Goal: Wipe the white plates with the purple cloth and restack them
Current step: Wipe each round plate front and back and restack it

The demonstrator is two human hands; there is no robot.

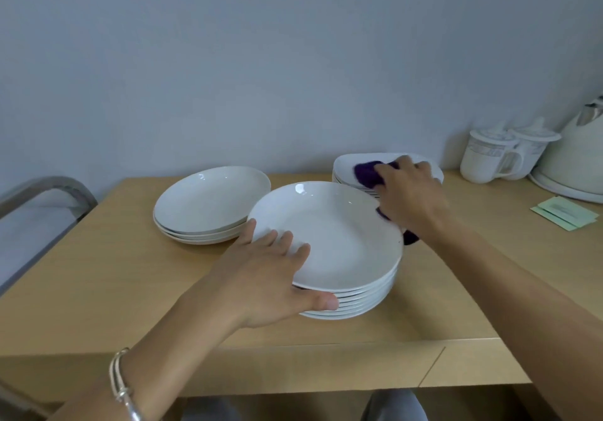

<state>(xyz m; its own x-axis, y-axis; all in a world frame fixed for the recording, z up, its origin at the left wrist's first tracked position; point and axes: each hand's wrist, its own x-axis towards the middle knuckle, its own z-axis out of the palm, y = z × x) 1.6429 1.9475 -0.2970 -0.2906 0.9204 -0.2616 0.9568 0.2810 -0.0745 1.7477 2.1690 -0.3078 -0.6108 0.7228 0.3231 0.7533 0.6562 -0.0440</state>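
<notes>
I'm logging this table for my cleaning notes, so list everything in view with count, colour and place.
near stack of plates: about seven, white, table centre
top plate: one, white, atop the near stack
left stack of plates: about four, white, table left
far stack of plates: count unclear, white, behind the near stack
purple cloth: one, purple, over the far stack
lidded mugs: two, white, far right
kettle: one, white, right edge
sachets: about two, pale green, near the kettle
table: one, light wood, under everything
metal frame: one, grey, far left
bracelet: one, silver, left wrist
left hand: one, grips the top plate's left rim
right hand: one, holds the purple cloth
</notes>
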